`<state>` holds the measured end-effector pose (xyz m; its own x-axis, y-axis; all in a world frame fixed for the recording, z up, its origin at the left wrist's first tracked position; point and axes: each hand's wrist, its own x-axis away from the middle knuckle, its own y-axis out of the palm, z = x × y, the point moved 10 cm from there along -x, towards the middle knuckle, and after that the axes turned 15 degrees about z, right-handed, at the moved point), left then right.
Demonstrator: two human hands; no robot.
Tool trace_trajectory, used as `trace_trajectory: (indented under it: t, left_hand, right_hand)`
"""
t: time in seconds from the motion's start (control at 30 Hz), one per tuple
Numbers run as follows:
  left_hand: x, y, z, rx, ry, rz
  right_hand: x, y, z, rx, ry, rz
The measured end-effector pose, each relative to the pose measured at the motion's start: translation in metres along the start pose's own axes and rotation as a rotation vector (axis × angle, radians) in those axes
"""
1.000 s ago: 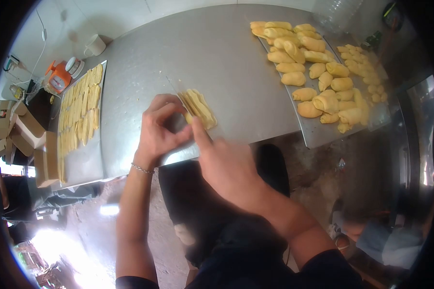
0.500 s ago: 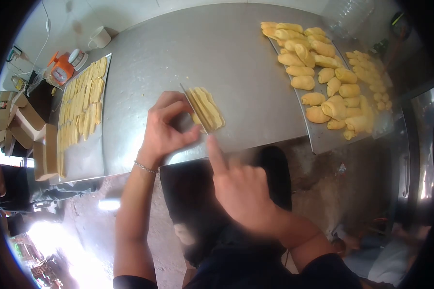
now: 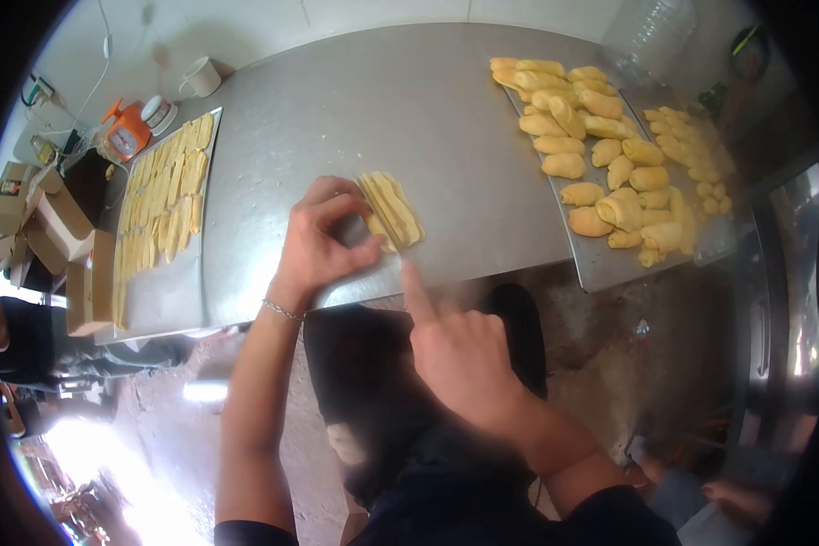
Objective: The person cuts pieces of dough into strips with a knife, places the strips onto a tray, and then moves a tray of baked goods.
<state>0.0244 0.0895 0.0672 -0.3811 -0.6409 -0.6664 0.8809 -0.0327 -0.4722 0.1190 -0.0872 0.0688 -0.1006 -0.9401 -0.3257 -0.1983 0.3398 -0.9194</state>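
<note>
A pale yellow bread roll point(image 3: 400, 209) lies on the metal table near its front edge, cut lengthwise into slices that stand side by side. My left hand point(image 3: 323, 237) is curled at its left side, thumb and fingertips gripping the roll by its two ends. The thin blade of a knife point(image 3: 383, 217) shows as a dark line among the slices. Closed around the knife's handle, which is hidden under the palm, is my right hand point(image 3: 464, 350), its index finger stretched along toward the blade.
On the left, a tray point(image 3: 168, 291) holds rows of bread strips beside cardboard boxes point(image 3: 89, 282), an orange scale point(image 3: 127, 132) and a white mug point(image 3: 200, 77). At right, whole rolls point(image 3: 623, 205) are heaped on another tray point(image 3: 601, 264). A few crumbs dot the metal table point(image 3: 382, 91).
The blade stood out above the roll's far end before; now it shows less, sunk among the slices. My right hand has shifted slightly. The whole view has tilted a little.
</note>
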Motion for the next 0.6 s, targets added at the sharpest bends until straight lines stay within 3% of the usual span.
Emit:
trace_trajectory:
  t: [0.23,0.33,0.6]
  left_hand:
    - [0.000,0.001,0.004,-0.001,0.027,0.032]
    - [0.000,-0.002,0.007,-0.007,0.003,0.045]
    - [0.003,-0.004,0.002,-0.009,-0.014,0.039]
  right_hand:
    - [-0.053,0.030,0.008,-0.203,0.043,0.156]
    - [-0.037,0.028,0.006,-0.166,0.031,0.184]
    - [0.068,-0.021,0.023,-0.165,0.122,-0.064]
